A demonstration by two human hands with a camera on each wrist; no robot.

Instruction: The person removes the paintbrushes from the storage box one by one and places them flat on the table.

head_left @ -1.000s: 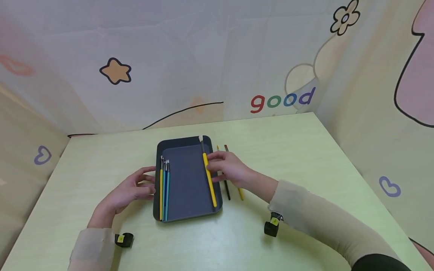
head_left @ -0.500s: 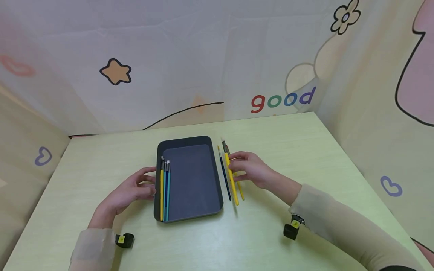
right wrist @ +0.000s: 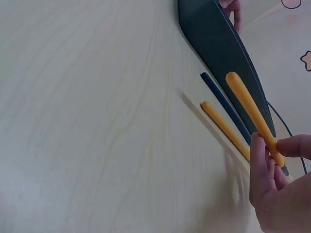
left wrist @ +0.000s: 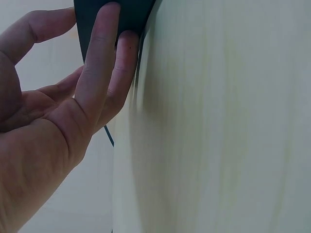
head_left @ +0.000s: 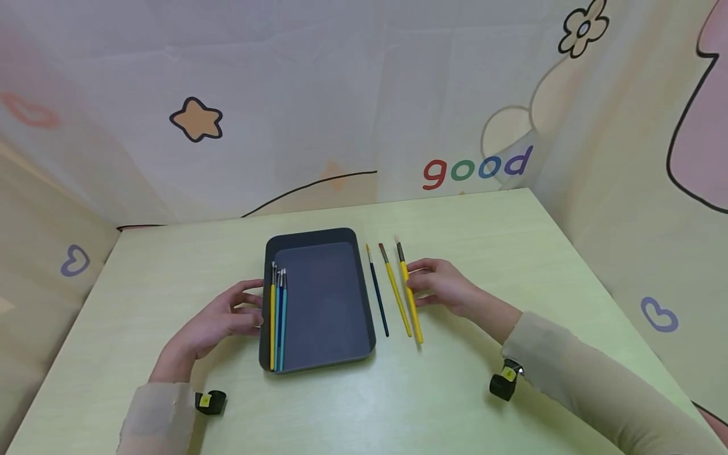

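Item 1. Thick yellow paintbrush (head_left: 411,300): long yellow handle, dark ferrule at the far end. Pinched in the grip of the right hand (head_left: 442,288), thumb and fingertips (right wrist: 260,154) closed on the handle near its middle. It is the rightmost of three brushes to the right of the tray; in the right wrist view its rounded handle end is lifted above the tabletop (head_left: 489,234), clear of the brushes below it.

Item 2. Thin yellow paintbrush (head_left: 396,292): lies flat on the tabletop, just left of item 1, roughly parallel to it.

Item 3. Dark blue paintbrush (head_left: 378,294): thin, lies flat between the thin yellow brush and the tray's right wall, near the tray but apart from it.

Item 4. Dark grey tray (head_left: 327,297): shallow, rectangular, rounded corners, at the middle of the tabletop.

Item 5. Bundle of thin paintbrushes (head_left: 277,316) inside the tray: yellow, blue and teal handles, side by side against the left wall, bristles pointing away from the person.

Item 6. Left hand (head_left: 213,323): rests on the tabletop against the tray's left edge. Its grip is spread and relaxed, straight fingertips (left wrist: 109,29) touching the tray's outer wall, holding nothing.

Item 7. Pale green wood-grain tabletop, enclosed by fabric walls printed with a star, hearts and the word "good".
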